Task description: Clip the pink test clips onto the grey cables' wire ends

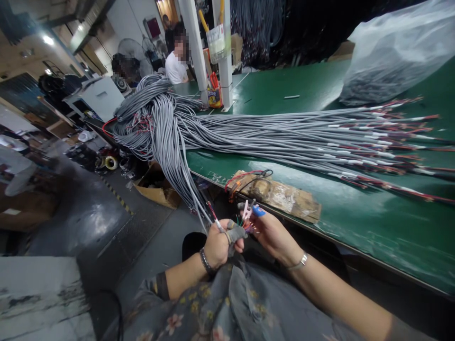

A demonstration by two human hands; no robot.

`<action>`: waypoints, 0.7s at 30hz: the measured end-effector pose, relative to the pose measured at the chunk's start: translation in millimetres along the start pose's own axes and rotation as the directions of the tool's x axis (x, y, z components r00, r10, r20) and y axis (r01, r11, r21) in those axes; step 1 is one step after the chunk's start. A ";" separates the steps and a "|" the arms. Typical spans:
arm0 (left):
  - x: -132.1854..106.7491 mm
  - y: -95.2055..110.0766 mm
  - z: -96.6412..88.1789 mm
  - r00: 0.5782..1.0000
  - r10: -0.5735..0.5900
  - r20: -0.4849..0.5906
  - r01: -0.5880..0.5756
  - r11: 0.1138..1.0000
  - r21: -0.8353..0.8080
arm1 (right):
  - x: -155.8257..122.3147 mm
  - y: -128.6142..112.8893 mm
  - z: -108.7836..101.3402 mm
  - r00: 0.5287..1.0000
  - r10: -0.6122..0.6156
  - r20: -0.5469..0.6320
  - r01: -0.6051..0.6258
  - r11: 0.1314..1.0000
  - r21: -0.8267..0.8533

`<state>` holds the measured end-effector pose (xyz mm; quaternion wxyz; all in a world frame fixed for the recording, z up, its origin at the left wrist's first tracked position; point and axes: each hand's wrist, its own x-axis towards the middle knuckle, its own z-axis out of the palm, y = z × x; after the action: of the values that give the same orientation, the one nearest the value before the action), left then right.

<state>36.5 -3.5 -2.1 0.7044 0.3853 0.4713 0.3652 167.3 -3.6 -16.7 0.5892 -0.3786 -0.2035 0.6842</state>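
Note:
My left hand (222,241), with grey covers on its fingers, is closed around a grey cable. A white-sleeved cable end (217,223) with red and dark wires sticks up beside its knuckles. Thin coloured wires (248,228), red, purple and green, fan out from its grip toward my right hand. My right hand (273,232), with a blue wrap on the thumb, pinches a small pale pink clip-like tool (246,211) just above those wire ends. Its other fingertips are partly hidden behind the wires.
A thick bundle of grey cables (249,132) lies along the green table (384,227) and hangs over its edge. A worn wooden block (284,196) sits at the near edge. Behind are a plastic bag (398,57) and white posts (224,71). An open carton (158,187) stands on the floor.

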 end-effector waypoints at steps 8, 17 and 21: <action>4.9 -0.7 2.3 1.000 -0.018 0.003 0.018 1.000 -0.007 | 12.1 9.5 -8.2 0.995 0.086 0.049 -0.091 0.991 0.099; 1.3 -4.2 -0.8 1.000 -0.015 -0.008 0.015 1.000 0.015 | 12.6 8.9 -7.5 0.992 0.106 0.062 -0.114 0.984 0.138; -5.2 -3.6 -3.4 1.000 -0.001 -0.032 0.001 1.000 0.007 | 10.2 6.2 -7.8 0.988 0.129 0.080 -0.138 0.984 0.112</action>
<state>32.3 -9.0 -4.1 0.6958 0.3815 0.4837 0.3692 169.0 3.5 -28.9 0.5554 -0.3309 -0.1584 0.7463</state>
